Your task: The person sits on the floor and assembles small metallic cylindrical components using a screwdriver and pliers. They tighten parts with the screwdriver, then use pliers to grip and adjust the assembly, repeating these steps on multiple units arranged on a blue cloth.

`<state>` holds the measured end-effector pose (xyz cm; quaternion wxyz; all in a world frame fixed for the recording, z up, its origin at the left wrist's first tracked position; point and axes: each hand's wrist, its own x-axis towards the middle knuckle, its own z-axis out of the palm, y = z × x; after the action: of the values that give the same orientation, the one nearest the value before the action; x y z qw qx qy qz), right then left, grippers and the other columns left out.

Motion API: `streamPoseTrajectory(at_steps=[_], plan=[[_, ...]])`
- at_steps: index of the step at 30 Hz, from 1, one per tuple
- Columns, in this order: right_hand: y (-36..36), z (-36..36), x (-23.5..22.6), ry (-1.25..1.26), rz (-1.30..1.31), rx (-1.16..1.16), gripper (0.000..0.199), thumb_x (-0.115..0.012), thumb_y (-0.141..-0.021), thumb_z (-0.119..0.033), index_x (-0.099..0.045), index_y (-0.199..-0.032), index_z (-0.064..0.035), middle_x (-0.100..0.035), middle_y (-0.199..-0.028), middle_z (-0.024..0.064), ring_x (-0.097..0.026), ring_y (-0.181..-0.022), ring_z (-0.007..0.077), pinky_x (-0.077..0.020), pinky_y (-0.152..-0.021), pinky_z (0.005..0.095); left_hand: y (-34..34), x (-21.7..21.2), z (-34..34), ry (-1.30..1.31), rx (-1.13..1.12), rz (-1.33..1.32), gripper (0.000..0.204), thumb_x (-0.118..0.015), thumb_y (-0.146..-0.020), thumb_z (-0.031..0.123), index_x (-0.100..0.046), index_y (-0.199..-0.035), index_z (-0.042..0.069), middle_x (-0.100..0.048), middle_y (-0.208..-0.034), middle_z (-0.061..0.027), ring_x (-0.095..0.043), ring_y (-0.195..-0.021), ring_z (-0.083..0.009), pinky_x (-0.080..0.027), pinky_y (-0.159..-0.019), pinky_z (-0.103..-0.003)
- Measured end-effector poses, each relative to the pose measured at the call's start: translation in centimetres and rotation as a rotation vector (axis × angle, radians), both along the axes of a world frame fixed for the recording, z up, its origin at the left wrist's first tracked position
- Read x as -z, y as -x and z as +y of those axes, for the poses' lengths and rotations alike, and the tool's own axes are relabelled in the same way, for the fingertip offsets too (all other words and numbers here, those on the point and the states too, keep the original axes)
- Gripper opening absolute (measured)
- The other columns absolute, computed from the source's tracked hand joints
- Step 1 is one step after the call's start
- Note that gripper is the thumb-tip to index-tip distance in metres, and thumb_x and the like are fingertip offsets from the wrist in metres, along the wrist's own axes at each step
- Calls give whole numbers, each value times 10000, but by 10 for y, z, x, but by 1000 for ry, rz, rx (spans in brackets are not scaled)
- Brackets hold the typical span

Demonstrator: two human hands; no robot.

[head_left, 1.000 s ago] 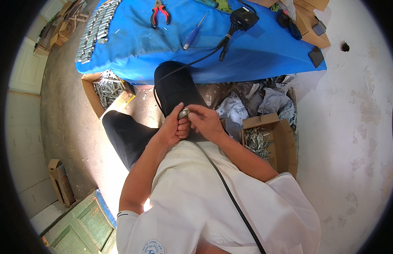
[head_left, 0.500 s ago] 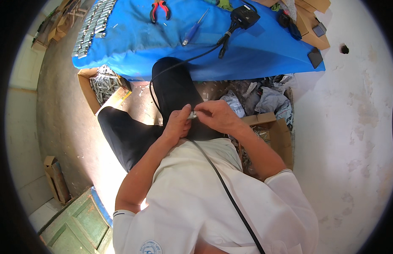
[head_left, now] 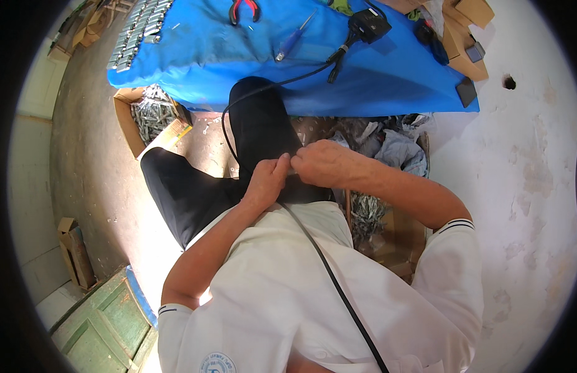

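My left hand [head_left: 266,180] and my right hand [head_left: 327,163] meet fingertip to fingertip above my lap, both closed. Between them a small, pale metal piece [head_left: 292,172] shows only as a sliver; the fingers cover most of it, so its exact kind cannot be made out. The left thumb points up along it. My right fingers are curled together against its other end. A black cable [head_left: 313,245] runs up my white shirt and passes behind the left wrist.
Ahead stands a blue-covered table [head_left: 207,74] with rows of metal parts [head_left: 139,31], red-handled pliers [head_left: 245,11], a blue screwdriver [head_left: 294,38] and a black cabled device [head_left: 366,26]. Below are an open carton of metal pieces [head_left: 154,118] and another carton [head_left: 403,239] by my right arm.
My right elbow has swung outward and the right hand has turned, its fingers curling tighter. The metal piece shows less than before. The left hand stays almost in place.
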<state>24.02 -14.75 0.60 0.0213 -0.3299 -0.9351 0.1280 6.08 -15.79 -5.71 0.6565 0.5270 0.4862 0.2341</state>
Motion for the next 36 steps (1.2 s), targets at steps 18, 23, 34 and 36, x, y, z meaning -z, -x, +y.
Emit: streamPoseTrajectory(at_steps=[18,23,34,36], plan=[[30,31,-35,169,307,88,86,-589,-718,-73,-527,-708,-15,-524,-646,144,-551,-595,352,-452,-530,413,38,-48,23,-182,-110,191,596,-391,-982,410,-461,-606,-47,-366,-524,-186,-352,-495,-306,-351,-523,-432],[36,29,-29,397,418,80,51,-558,-759,-48,-530,-740,-10,-540,-671,146,-559,-627,364,-440,-542,417,46,-59,16,-207,-86,243,557,-420,-974,380,-457,-624,-52,-357,-533,-173,-339,-503,-264,-351,-520,-422],[61,67,-61,28,291,-88,166,-615,-761,-82,-466,-695,-50,-473,-626,99,-540,-568,276,-435,-492,374,68,-93,55,-163,-120,181,498,-451,-966,335,-516,-673,-63,-400,-534,-128,-366,-539,-151,-372,-520,-364],[66,88,-78,7,346,-125,165,-615,-756,-73,-464,-697,-47,-472,-628,98,-536,-564,275,-431,-487,372,74,-123,75,-133,-152,175,475,-457,-976,315,-638,-740,-56,-575,-586,-79,-496,-579,-102,-423,-549,-303]])
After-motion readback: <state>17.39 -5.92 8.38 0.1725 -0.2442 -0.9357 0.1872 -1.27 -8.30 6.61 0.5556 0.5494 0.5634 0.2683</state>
